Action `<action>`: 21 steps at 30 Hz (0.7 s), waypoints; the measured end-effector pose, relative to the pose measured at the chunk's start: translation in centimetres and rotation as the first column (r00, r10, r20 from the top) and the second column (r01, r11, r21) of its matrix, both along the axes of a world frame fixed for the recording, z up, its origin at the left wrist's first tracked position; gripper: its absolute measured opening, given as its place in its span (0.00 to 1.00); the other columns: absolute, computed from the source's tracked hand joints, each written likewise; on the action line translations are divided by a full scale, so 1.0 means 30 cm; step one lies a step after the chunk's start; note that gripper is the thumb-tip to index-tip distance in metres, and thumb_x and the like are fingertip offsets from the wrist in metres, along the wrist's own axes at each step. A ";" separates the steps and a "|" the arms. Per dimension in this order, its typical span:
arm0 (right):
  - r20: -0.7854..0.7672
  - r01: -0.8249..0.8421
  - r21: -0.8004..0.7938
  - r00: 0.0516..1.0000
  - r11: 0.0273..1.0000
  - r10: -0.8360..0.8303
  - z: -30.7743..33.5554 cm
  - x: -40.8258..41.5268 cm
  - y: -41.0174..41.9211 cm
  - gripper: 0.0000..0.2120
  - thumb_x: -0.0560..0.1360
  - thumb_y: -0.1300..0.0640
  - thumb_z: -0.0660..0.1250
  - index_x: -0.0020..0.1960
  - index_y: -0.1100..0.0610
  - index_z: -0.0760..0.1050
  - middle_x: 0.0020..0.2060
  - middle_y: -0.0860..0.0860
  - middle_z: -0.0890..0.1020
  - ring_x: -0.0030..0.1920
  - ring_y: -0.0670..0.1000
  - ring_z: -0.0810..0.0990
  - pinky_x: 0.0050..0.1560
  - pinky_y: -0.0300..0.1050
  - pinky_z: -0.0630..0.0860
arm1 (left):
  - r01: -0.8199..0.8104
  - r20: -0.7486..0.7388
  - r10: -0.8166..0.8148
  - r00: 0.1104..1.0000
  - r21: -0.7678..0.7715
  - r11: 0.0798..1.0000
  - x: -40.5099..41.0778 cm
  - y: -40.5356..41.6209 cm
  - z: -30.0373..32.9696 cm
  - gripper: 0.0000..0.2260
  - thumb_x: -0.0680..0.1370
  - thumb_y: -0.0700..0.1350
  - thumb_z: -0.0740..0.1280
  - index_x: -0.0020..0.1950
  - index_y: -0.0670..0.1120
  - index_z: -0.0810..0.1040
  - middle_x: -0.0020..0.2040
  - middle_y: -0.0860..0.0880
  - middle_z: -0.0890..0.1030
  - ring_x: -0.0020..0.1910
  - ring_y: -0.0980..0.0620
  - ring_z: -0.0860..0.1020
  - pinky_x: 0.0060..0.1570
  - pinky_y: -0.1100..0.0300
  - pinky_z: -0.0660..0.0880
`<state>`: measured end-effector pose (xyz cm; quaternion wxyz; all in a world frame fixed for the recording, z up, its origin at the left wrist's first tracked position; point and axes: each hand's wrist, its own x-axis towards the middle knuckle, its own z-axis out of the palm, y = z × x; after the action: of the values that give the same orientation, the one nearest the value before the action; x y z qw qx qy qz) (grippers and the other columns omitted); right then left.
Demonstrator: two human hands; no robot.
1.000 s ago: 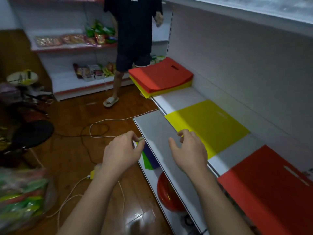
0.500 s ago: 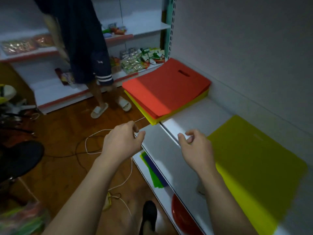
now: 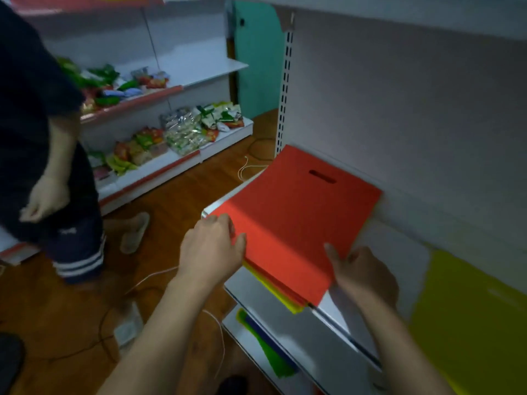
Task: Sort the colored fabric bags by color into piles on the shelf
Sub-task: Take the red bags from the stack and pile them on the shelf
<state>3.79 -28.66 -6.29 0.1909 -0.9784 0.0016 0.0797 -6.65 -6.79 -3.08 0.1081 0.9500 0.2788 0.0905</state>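
A stack of fabric bags lies on the white shelf [image 3: 302,334], with a red bag [image 3: 296,218] with a cut-out handle on top and yellow bag edges [image 3: 285,300] showing beneath. My left hand [image 3: 211,252] grips the red bag's near left edge, thumb on top. At the near right corner my right hand [image 3: 362,275] holds it too, thumb against the edge. A single yellow bag [image 3: 470,309] lies flat on the shelf further right.
Green and blue bags [image 3: 268,349] stick out from the lower shelf. A person in dark clothes [image 3: 34,138] stands at the left on the wooden floor. White cables [image 3: 159,277] trail across the floor. Snack packets [image 3: 176,132] fill the far shelves.
I have turned left toward the stack, and both hands moved from the shelf's front edge onto the red top bag. The red pile at the right is out of view.
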 end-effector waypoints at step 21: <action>-0.009 0.311 0.175 0.949 0.934 -0.314 -0.035 -0.077 0.096 0.22 0.76 0.39 0.62 0.32 0.53 0.67 0.33 0.50 0.77 0.44 0.57 0.79 0.37 0.44 0.63 | 0.311 -0.624 -0.367 0.690 -0.203 0.929 0.451 0.290 0.017 0.38 0.70 0.72 0.63 0.69 0.47 0.71 0.65 0.46 0.75 0.61 0.44 0.76 0.58 0.51 0.75</action>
<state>1.47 -25.78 -7.35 0.2859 -0.9459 0.1481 0.0388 6.88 1.91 -2.58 0.0574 0.9508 0.1220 -0.2788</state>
